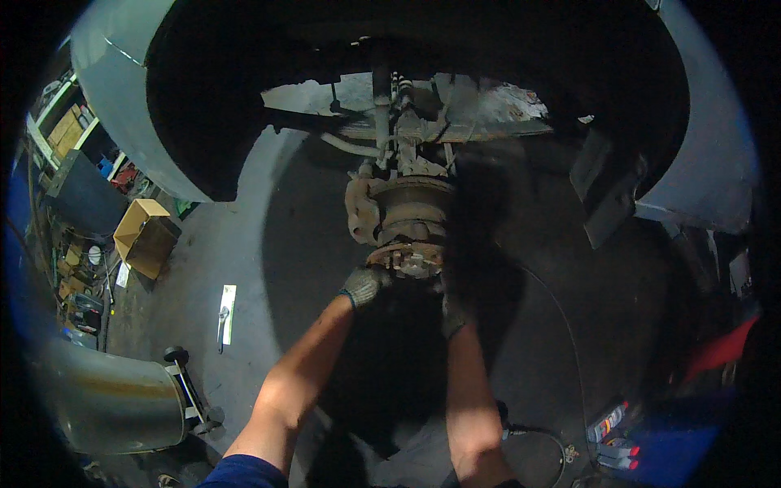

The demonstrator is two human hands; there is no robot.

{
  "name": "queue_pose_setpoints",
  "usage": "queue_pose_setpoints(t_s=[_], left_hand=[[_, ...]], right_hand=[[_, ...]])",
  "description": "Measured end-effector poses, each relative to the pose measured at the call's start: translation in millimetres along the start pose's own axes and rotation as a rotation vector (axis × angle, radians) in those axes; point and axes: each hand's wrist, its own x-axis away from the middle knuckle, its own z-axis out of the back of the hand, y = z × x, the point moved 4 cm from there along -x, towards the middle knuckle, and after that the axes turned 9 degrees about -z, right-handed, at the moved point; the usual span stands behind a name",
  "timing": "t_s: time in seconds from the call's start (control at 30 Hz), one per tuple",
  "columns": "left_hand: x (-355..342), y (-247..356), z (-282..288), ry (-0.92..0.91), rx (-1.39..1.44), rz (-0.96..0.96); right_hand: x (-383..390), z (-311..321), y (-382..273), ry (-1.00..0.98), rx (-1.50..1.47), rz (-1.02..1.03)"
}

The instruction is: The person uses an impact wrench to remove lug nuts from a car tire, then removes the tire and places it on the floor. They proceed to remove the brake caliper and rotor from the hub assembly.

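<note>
A rusty wheel hub [413, 260] with studs sits in front of the brake disc [411, 210] and caliper [360, 207] under a car's wheel arch. My left hand [364, 286], in a pale knit glove, has its fingers curled on the lower left edge of the hub. My right hand [452, 311], also gloved, reaches to the hub's lower right side in deep shadow, so its fingers are hard to make out. Suspension arms and a steering joint [378, 146] show behind the disc.
Body panels [695, 122] frame both sides. At left are an open cardboard box [148, 236], a wrench [222, 325], a metal tank [122, 394] and cluttered shelving [65, 122]. Spray cans [608, 423] and a hose [561, 443] lie at lower right.
</note>
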Motion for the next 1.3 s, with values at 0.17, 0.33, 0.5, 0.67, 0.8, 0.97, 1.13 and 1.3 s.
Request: queue_pose_setpoints(t_s=[0.17, 0.33, 0.5, 0.67, 0.8, 0.97, 1.13, 1.3], left_hand=[[-1.0, 1.8, -3.0, 0.026, -0.053, -0.030], [5.0, -1.8, -16.6, -0.017, 0.563, 0.235], [7.1, 17.8, -9.2, 0.235, 1.755, -0.149], [-2.5, 34.9, 12.0, 0.207, 1.796, -0.233], [9.6, 45.9, 29.1, 0.261, 1.051, 0.056], [21.7, 87.4, 64.6, 0.677, 0.545, 0.005], [30.4, 108.1, 92.9, 0.627, 0.709, 0.196], [39.1, 108.3, 126.9, 0.445, 0.417, 0.281]], right_hand=[[19.2, -11.6, -31.9, 0.201, 0.593, 0.656], [65.3, -13.3, -141.7, 0.169, 1.132, 0.471], [87.6, -34.0, -186.4, 0.174, 1.373, 0.505], [60.2, -27.7, -152.7, 0.062, 1.449, 0.568], [43.0, -15.4, -100.0, -0.027, 0.771, 0.372], [29.9, -61.8, -10.1, -0.614, -1.076, -0.116], [24.1, -77.9, 15.4, -0.621, -1.125, -0.215], [37.1, -59.4, -12.1, -0.522, -1.048, -0.418]])
